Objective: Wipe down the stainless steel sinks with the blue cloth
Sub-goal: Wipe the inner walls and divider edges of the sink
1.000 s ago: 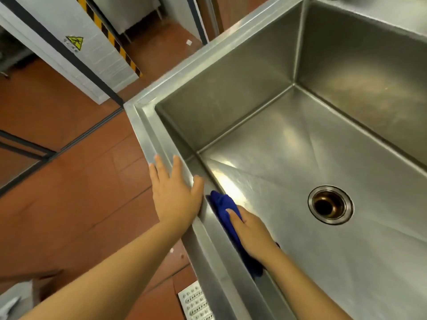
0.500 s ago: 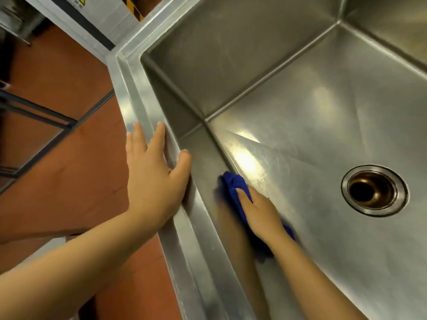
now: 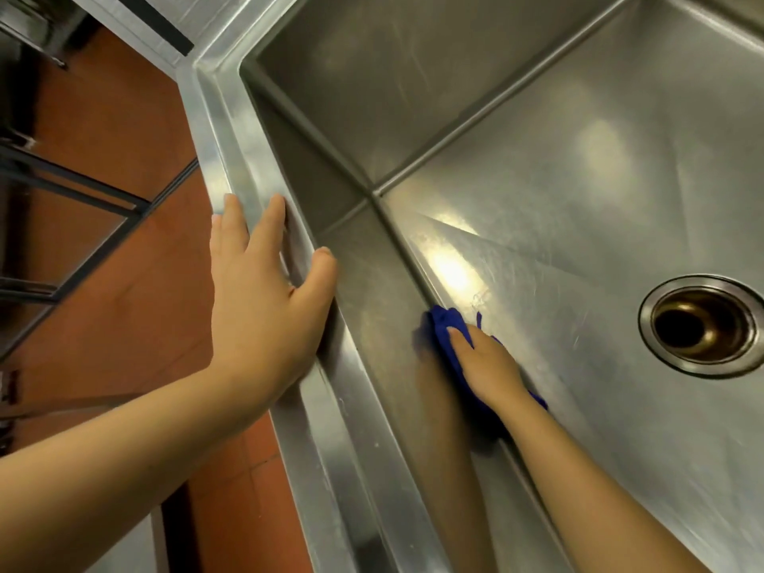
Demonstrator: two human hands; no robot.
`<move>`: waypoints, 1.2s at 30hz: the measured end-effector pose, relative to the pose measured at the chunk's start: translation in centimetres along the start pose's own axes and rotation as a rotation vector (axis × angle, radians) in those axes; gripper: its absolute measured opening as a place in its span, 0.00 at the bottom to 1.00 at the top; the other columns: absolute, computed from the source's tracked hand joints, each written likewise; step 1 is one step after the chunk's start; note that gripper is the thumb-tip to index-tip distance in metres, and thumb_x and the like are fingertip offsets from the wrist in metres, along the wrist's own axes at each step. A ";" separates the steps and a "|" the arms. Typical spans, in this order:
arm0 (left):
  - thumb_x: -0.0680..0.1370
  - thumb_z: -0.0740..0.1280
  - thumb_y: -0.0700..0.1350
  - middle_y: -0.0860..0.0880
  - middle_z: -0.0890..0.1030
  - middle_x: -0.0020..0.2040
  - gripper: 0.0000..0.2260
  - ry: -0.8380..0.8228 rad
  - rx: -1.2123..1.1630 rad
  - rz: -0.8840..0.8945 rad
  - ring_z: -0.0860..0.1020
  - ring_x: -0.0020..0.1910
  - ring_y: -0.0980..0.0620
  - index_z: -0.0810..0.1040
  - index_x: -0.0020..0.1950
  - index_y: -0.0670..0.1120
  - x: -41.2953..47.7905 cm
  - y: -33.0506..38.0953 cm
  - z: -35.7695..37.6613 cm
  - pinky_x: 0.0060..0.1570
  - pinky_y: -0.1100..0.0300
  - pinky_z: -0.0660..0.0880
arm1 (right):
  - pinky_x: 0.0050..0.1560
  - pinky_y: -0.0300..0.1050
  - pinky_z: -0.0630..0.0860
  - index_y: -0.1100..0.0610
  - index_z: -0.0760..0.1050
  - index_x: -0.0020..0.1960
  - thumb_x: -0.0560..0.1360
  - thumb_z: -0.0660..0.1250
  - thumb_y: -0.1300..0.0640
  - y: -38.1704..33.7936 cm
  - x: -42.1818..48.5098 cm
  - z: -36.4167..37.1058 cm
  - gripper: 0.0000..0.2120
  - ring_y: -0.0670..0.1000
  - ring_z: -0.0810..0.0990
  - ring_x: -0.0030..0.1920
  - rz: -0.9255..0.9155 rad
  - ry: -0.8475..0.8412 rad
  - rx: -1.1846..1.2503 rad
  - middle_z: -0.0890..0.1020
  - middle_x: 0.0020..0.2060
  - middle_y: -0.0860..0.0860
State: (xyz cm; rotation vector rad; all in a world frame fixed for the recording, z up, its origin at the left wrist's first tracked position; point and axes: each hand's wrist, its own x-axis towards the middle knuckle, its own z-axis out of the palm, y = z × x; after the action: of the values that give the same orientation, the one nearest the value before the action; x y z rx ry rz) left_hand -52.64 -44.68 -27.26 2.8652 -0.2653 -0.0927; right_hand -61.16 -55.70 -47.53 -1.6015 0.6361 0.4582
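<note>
A deep stainless steel sink fills the right of the view, its round drain at the right edge. My right hand presses the blue cloth flat against the basin floor where it meets the near wall, fingers straight on top. Most of the cloth is hidden under the hand. My left hand rests flat on the sink's rim, fingers spread, thumb hooked over the inner edge.
Red tiled floor lies to the left of the sink. A dark metal frame stands on it at the far left. A steel panel shows at the top left.
The view has dropped closer to the sink and shifted right. My right hand and the cloth stay along the near bottom edge. My left hand keeps its place on the rim.
</note>
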 end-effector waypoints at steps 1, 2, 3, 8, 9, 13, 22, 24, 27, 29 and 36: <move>0.76 0.59 0.57 0.50 0.47 0.80 0.32 -0.002 -0.001 -0.001 0.44 0.78 0.52 0.56 0.78 0.52 0.0 0.0 0.0 0.71 0.56 0.47 | 0.47 0.47 0.70 0.50 0.74 0.49 0.82 0.52 0.45 0.4 0.3 0.0 0.15 0.53 0.76 0.46 0.029 -0.010 0.009 0.79 0.43 0.50; 0.77 0.60 0.57 0.50 0.47 0.80 0.31 0.001 0.000 0.000 0.44 0.78 0.52 0.56 0.78 0.52 0.0 0.0 0.0 0.71 0.55 0.47 | 0.45 0.47 0.69 0.49 0.72 0.45 0.82 0.52 0.45 0.3 0.4 0.1 0.14 0.52 0.76 0.44 0.023 -0.008 0.029 0.78 0.40 0.49; 0.79 0.61 0.55 0.50 0.47 0.80 0.30 0.004 0.003 0.001 0.44 0.78 0.52 0.56 0.78 0.52 0.0 0.0 0.0 0.72 0.55 0.48 | 0.45 0.47 0.69 0.49 0.71 0.41 0.81 0.53 0.45 -0.4 0.3 0.2 0.14 0.52 0.75 0.43 -0.007 0.003 0.051 0.77 0.38 0.48; 0.80 0.61 0.53 0.51 0.47 0.80 0.28 0.016 -0.001 0.003 0.44 0.78 0.53 0.56 0.78 0.52 0.0 -0.1 0.1 0.71 0.56 0.48 | 0.48 0.49 0.72 0.58 0.74 0.46 0.80 0.56 0.45 -4.1 -0.6 0.3 0.18 0.53 0.77 0.43 -0.240 0.050 0.111 0.80 0.40 0.53; 0.79 0.61 0.55 0.51 0.47 0.80 0.29 0.017 -0.001 0.006 0.44 0.78 0.53 0.57 0.78 0.52 0.0 -0.1 0.1 0.71 0.56 0.48 | 0.49 0.49 0.72 0.58 0.74 0.46 0.80 0.55 0.45 -4.0 -0.4 0.3 0.18 0.53 0.77 0.44 -0.236 0.061 0.122 0.80 0.41 0.53; 0.79 0.61 0.54 0.51 0.47 0.80 0.29 0.018 -0.014 0.000 0.44 0.78 0.52 0.56 0.78 0.52 0.1 -0.3 0.1 0.72 0.55 0.48 | 0.50 0.48 0.71 0.55 0.74 0.49 0.82 0.52 0.44 -1.6 1.0 0.5 0.17 0.54 0.76 0.47 -0.097 0.051 0.066 0.79 0.43 0.51; 0.79 0.61 0.51 0.48 0.47 0.80 0.28 0.028 -0.052 -0.001 0.43 0.78 0.51 0.58 0.78 0.51 -0.1 0.2 0.0 0.68 0.59 0.48 | 0.55 0.52 0.75 0.55 0.77 0.51 0.80 0.55 0.43 -2.0 -6.0 -0.8 0.18 0.52 0.79 0.47 -0.096 0.051 0.085 0.82 0.45 0.52; 0.79 0.61 0.51 0.48 0.48 0.80 0.28 0.031 -0.063 -0.004 0.43 0.78 0.50 0.58 0.77 0.51 -0.1 0.3 0.0 0.72 0.54 0.51 | 0.53 0.53 0.74 0.55 0.77 0.50 0.79 0.56 0.42 -4.3 -9.2 -1.4 0.18 0.53 0.79 0.45 -0.205 0.046 0.125 0.82 0.43 0.52; 0.78 0.62 0.52 0.46 0.50 0.79 0.28 0.037 -0.054 -0.004 0.46 0.78 0.48 0.60 0.77 0.49 0.1 0.0 0.2 0.74 0.46 0.56 | 0.40 0.45 0.72 0.54 0.73 0.41 0.72 0.55 0.35 -6.9 -14.6 -2.0 0.22 0.52 0.74 0.35 -0.373 0.053 0.223 0.77 0.32 0.52; 0.77 0.62 0.52 0.44 0.52 0.78 0.28 0.037 -0.045 0.007 0.48 0.77 0.45 0.61 0.76 0.48 0.2 -0.2 0.3 0.71 0.41 0.60 | 0.35 0.41 0.67 0.55 0.71 0.38 0.71 0.55 0.35 -7.0 -17.2 -1.9 0.22 0.51 0.70 0.31 -0.396 0.074 0.279 0.72 0.28 0.51; 0.78 0.60 0.53 0.41 0.47 0.79 0.29 -0.018 -0.020 0.001 0.43 0.78 0.42 0.57 0.77 0.48 0.0 0.1 0.1 0.73 0.43 0.55 | 0.44 0.41 0.73 0.48 0.77 0.51 0.81 0.56 0.45 -5.6 -16.5 -1.3 0.13 0.49 0.80 0.44 -0.227 0.178 0.080 0.83 0.41 0.47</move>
State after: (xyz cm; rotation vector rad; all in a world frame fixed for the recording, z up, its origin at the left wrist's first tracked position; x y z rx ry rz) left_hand -52.71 -44.80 -27.28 2.8456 -0.2683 -0.1208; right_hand -70.33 -54.45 -32.69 -1.6262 0.5895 0.1225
